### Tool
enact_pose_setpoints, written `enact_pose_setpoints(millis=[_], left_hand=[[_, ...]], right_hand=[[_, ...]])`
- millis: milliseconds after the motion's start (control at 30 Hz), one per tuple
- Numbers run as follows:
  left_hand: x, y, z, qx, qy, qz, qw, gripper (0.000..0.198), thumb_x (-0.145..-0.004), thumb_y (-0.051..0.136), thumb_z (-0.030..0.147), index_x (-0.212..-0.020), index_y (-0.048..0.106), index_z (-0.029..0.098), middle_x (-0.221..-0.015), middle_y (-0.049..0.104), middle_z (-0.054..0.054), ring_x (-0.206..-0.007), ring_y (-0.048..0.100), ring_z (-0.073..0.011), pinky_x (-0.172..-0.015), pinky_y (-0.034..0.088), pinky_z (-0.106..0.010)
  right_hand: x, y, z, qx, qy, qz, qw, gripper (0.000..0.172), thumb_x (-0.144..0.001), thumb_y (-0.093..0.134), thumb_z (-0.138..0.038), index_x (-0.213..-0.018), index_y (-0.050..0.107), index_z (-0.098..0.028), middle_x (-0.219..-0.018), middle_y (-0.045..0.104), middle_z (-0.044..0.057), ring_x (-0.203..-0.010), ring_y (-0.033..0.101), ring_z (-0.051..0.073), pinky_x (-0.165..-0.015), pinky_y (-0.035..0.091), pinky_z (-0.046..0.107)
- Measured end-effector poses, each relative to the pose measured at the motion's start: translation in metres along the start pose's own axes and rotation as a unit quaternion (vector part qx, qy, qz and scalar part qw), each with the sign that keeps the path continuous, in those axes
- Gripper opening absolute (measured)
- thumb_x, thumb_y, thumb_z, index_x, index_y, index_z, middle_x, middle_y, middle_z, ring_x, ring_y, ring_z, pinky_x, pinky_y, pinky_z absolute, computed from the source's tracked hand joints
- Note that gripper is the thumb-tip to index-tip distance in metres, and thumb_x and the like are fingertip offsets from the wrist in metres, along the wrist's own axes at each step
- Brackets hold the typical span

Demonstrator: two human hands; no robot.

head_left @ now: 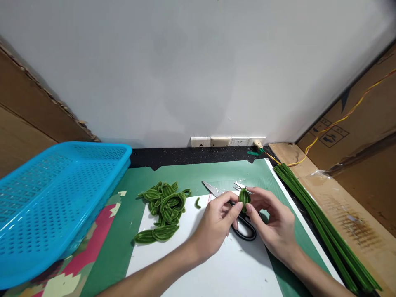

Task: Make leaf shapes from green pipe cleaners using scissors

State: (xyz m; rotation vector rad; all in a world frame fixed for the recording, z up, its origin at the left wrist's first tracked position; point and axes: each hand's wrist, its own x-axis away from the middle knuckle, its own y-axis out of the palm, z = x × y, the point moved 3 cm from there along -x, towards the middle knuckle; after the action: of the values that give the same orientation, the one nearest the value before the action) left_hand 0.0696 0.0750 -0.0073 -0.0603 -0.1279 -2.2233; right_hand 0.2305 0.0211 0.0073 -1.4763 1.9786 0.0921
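Observation:
Between both hands is a small green leaf shape (244, 199) that looks made of bent pipe cleaner. My left hand (218, 222) pinches its left side with thumb and fingers. My right hand (272, 216) grips its right side, thumb low and fingertips at the top. Beneath the hands lie scissors (244, 231) with black handles, blades pointing to the far left and partly hidden. A heap of similar pipe-cleaner leaves (167, 204) lies to the left, with two longer ones at its near side. One short curled piece (197, 203) sits apart from it.
A white sheet (198, 276) lies on a green mat (114, 231). At left stands a blue perforated basket (62, 198). Along the right runs a bundle of long green pipe cleaners (321, 222), beside cardboard (340, 198). Wall sockets (229, 142) and a yellow-red wire (349, 111) are behind.

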Motion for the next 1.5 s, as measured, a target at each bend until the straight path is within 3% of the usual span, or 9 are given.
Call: enact_pose_setpoints(millis=[500,700,800,900,1033,1167,1300,1400,1500], left_hand=[[0.0024,0.0021,0.0091,-0.003,-0.005,0.004,1.0,0.027,-0.102,0.068,0.043,-0.096,0.063,0.017,-0.077,0.058,0.002,-0.065,0.056,-0.0106,-0.059,0.045,-0.021],[0.0014,-0.0024,0.0043,0.041,-0.001,0.064,0.997,0.041,-0.101,0.071,0.045,-0.134,0.056,0.026,-0.114,0.063,-0.003,-0.063,0.06,-0.0074,-0.047,0.04,-0.018],[0.0012,-0.0031,0.001,0.015,-0.021,0.048,0.999,0.047,-0.101,0.07,0.041,-0.142,0.054,0.024,-0.098,0.063,-0.002,-0.066,0.059,-0.0106,-0.048,0.04,-0.017],[0.001,-0.0041,0.0009,-0.006,-0.021,0.031,0.999,0.039,-0.104,0.065,0.043,-0.135,0.061,0.019,-0.079,0.058,0.001,-0.068,0.057,-0.0129,-0.05,0.039,-0.017],[-0.0002,-0.0057,0.0022,0.006,0.004,0.038,0.999,0.034,-0.101,0.069,0.047,-0.121,0.066,0.019,-0.087,0.059,-0.001,-0.068,0.056,-0.0123,-0.048,0.038,-0.018],[-0.0012,-0.0047,0.0014,0.02,0.0,0.02,1.0,0.027,-0.102,0.07,0.043,-0.113,0.067,0.019,-0.077,0.059,0.001,-0.065,0.054,-0.0123,-0.053,0.04,-0.019],[-0.0003,-0.0044,0.0023,0.012,-0.002,0.014,1.0,0.024,-0.101,0.07,0.042,-0.103,0.067,0.018,-0.074,0.057,0.003,-0.063,0.051,-0.0118,-0.059,0.041,-0.02],[0.0004,-0.0039,0.0034,0.007,0.009,0.001,1.0,0.025,-0.101,0.069,0.041,-0.095,0.066,0.018,-0.08,0.058,0.001,-0.07,0.052,-0.0134,-0.067,0.044,-0.023],[0.0013,-0.0033,0.0032,-0.015,0.016,-0.005,1.0,0.025,-0.1,0.071,0.039,-0.091,0.063,0.017,-0.081,0.057,0.001,-0.075,0.051,-0.0144,-0.068,0.041,-0.023]], right_hand=[[0.0001,0.0012,-0.0046,-0.005,-0.018,-0.014,1.0,0.034,-0.101,0.064,-0.008,-0.131,0.068,-0.024,-0.109,0.078,0.007,-0.083,0.076,0.015,-0.071,0.065,0.025],[-0.0059,-0.0006,-0.002,-0.048,0.046,0.002,0.998,0.023,-0.105,0.062,-0.018,-0.126,0.071,-0.023,-0.091,0.077,0.003,-0.076,0.074,0.014,-0.066,0.063,0.023],[-0.0074,0.0035,-0.0024,-0.092,0.085,-0.008,0.992,0.017,-0.105,0.063,-0.022,-0.117,0.075,-0.022,-0.09,0.079,0.004,-0.071,0.073,0.014,-0.062,0.061,0.021],[-0.007,0.0071,-0.0026,-0.128,0.103,-0.022,0.986,0.014,-0.104,0.065,-0.025,-0.11,0.077,-0.02,-0.096,0.081,0.006,-0.073,0.075,0.015,-0.061,0.061,0.022],[-0.0036,0.0079,0.0009,-0.178,0.118,-0.044,0.976,0.017,-0.105,0.064,-0.03,-0.108,0.077,-0.02,-0.088,0.079,0.005,-0.065,0.073,0.015,-0.054,0.057,0.022],[-0.0016,0.0052,0.0023,-0.16,0.069,-0.068,0.982,0.023,-0.108,0.058,-0.033,-0.119,0.075,-0.022,-0.095,0.078,0.005,-0.065,0.071,0.014,-0.059,0.058,0.024],[-0.0024,0.0034,-0.0042,-0.049,-0.048,-0.065,0.996,0.034,-0.103,0.069,-0.038,-0.134,0.068,-0.023,-0.106,0.079,0.007,-0.067,0.067,0.015,-0.06,0.057,0.027],[-0.0012,0.0043,-0.0066,0.012,-0.103,-0.055,0.993,0.042,-0.097,0.078,-0.034,-0.136,0.066,-0.023,-0.09,0.076,0.004,-0.061,0.059,0.015,-0.055,0.05,0.027],[0.0005,0.004,-0.0045,0.035,-0.102,-0.038,0.993,0.03,-0.099,0.074,-0.023,-0.128,0.07,-0.021,-0.076,0.067,0.0,-0.061,0.058,0.016,-0.055,0.048,0.028]])
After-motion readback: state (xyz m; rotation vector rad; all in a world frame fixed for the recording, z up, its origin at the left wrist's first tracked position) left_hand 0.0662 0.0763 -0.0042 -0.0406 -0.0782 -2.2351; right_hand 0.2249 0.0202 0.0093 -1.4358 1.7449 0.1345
